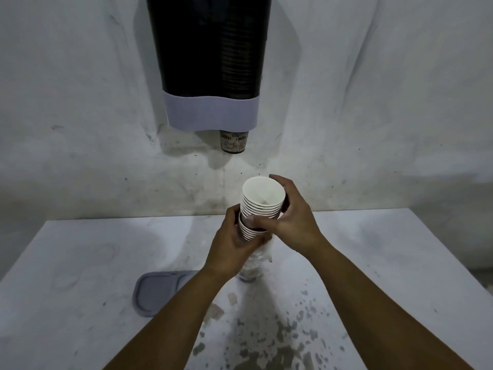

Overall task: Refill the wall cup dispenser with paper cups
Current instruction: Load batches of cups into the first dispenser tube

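Currently both hands grip cup stack (262, 202) above table (373, 249), below wall dispenser (210, 62). Left hand (234, 239) wraps lower stack; right hand (290, 214) pinches upper part. 1 cup (234, 143) protrudes from dispenser base. Grey lid (160, 292) on table.

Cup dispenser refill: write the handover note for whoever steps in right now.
Left hand grips the lower part of the paper cup stack, still in its plastic sleeve.
Right hand grips the upper cups, mouths up.
Wall dispenser hangs above; one cup pokes out its bottom.
Grey lid lies on the table.
Done: stack picked up.
Left: free the cups from the sleeve, load them into the dispenser, refit the lid if it belongs there.
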